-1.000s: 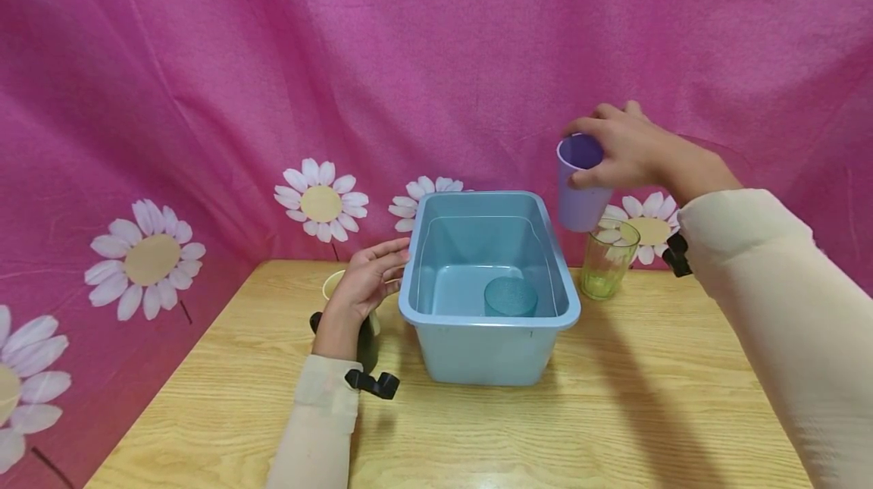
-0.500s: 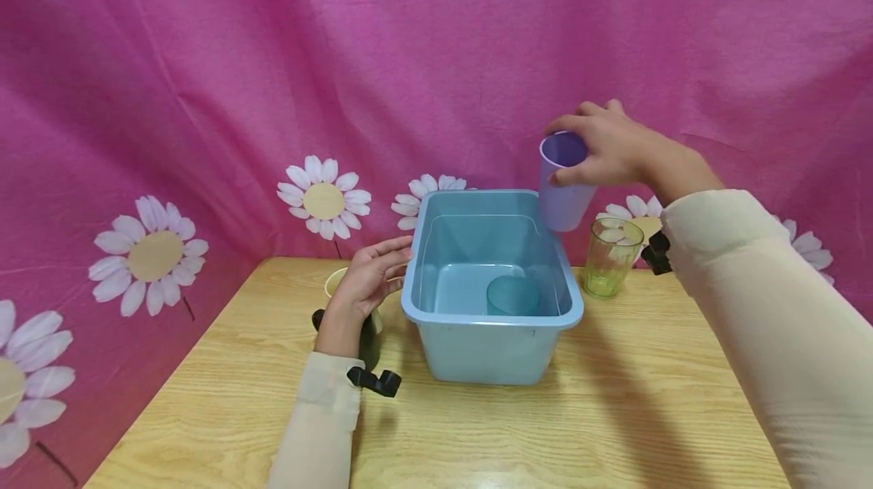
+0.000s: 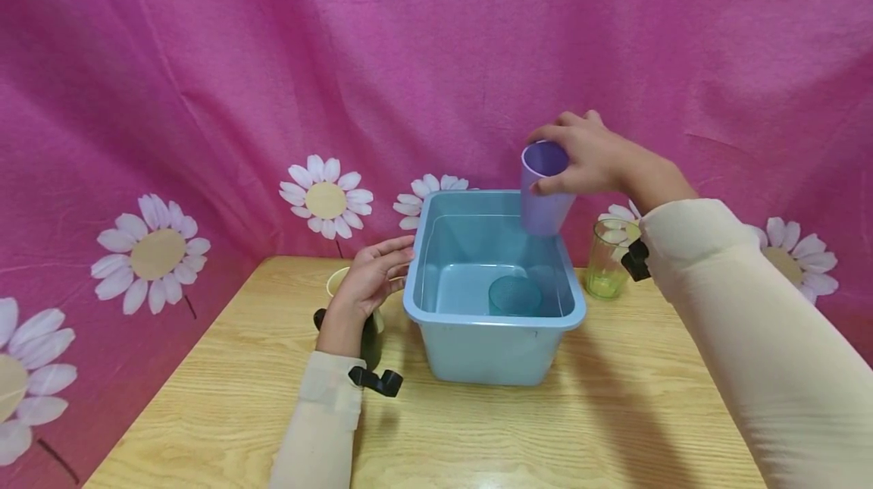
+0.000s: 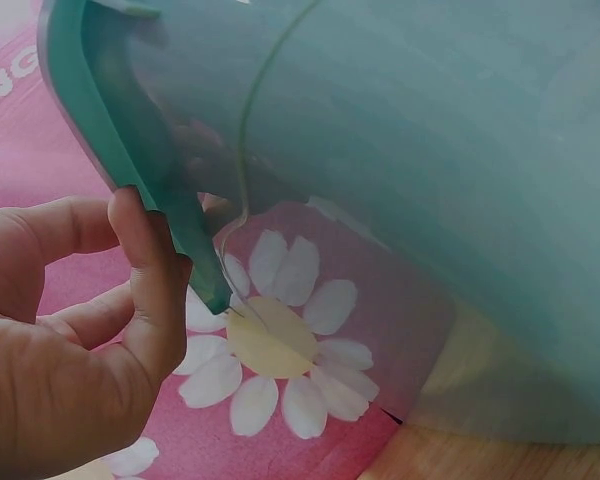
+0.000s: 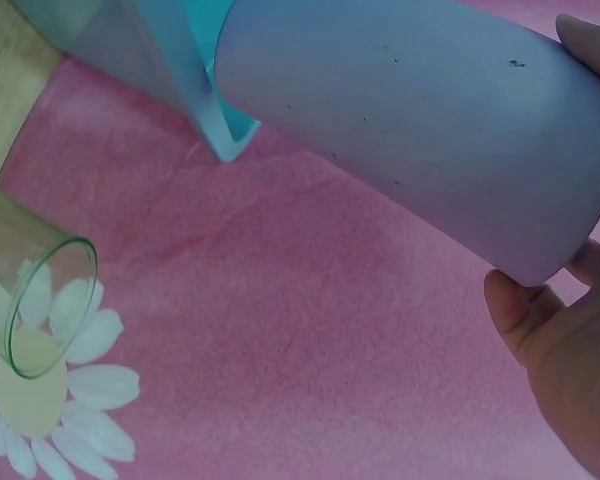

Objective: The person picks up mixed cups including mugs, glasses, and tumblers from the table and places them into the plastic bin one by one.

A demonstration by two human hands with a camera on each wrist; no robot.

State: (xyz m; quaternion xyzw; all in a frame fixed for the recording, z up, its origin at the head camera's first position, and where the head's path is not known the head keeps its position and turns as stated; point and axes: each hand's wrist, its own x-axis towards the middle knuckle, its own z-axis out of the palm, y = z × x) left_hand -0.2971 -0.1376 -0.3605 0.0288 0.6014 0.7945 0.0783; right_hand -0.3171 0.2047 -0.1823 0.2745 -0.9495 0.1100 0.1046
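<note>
My right hand (image 3: 589, 155) grips a purple cup (image 3: 546, 205) by its upper part, thumb on the near side. The cup hangs over the back right part of a blue plastic tub (image 3: 491, 352), its base level with the tub's far right rim. In the right wrist view the purple cup (image 5: 410, 130) shows its scuffed side. My left hand (image 3: 371, 277) holds the tub's left rim; in the left wrist view its bent fingers (image 4: 155, 290) lie against the rim's lip. A teal round container (image 3: 514, 296) sits inside the tub, on the right.
Right of the tub stands a green-tinted clear glass (image 3: 605, 265). A pale yellow-rimmed vessel (image 3: 336, 281) and something dark are partly hidden behind my left hand. The wooden table (image 3: 225, 390) ends at a pink flowered cloth (image 3: 436, 64).
My right hand has carried the purple cup leftward, from above the green glass to over the tub's right side. The left hand stays at the rim.
</note>
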